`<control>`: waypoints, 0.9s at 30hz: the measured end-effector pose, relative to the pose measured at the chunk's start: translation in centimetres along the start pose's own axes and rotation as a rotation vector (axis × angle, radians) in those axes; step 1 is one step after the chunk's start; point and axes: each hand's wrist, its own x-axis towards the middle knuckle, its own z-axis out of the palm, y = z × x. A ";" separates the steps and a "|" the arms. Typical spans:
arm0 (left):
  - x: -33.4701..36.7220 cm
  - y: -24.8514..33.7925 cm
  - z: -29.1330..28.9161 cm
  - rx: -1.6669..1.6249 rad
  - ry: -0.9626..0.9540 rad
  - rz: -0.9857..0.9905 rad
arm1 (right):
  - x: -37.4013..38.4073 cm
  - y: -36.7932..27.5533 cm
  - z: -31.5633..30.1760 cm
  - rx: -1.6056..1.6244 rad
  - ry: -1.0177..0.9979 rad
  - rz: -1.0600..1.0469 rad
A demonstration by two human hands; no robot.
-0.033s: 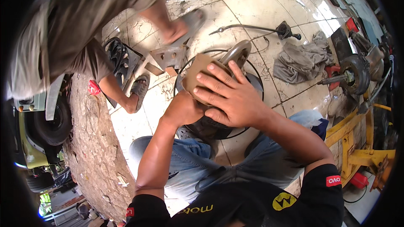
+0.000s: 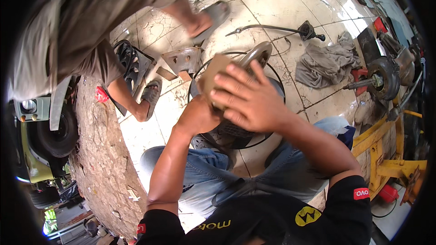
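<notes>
In front of me, between my knees, is a brown, flat-faced piece (image 2: 210, 77) whose kind I cannot make out. My left hand (image 2: 198, 117) is closed at its near lower edge, with the fingertips hidden. My right hand (image 2: 256, 102) lies over its face with the fingers stretched out and somewhat spread, slightly smeared by motion. Just beyond the right fingertips rises a smooth grey curved loop (image 2: 262, 52). Under both hands sits a dark round thing ringed by a thin black hoop (image 2: 282, 89), mostly covered.
Another person's sandaled foot (image 2: 213, 19) stands on the tiles at upper left. Metal brackets (image 2: 184, 59) lie near it. A cable with a black knob (image 2: 272, 28), a grey rag (image 2: 327, 61), a wheel hub (image 2: 383, 79) and a yellow frame (image 2: 381, 163) are on the right.
My right hand has shifted slightly over the brown piece, its fingers lifting and straightening. My left hand stays put. The other person's far foot has moved to the right.
</notes>
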 end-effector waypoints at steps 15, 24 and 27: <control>1.8 3.8 -2.4 0.034 -0.046 -0.276 | 0.0 0.7 0.2 -0.051 0.080 0.065; 2.1 3.4 -2.8 -0.013 -0.043 -0.306 | 0.5 1.4 0.3 -0.062 0.179 0.138; 2.2 3.9 -3.6 -0.122 -0.097 -0.363 | 0.5 2.0 -0.3 -0.115 0.107 0.059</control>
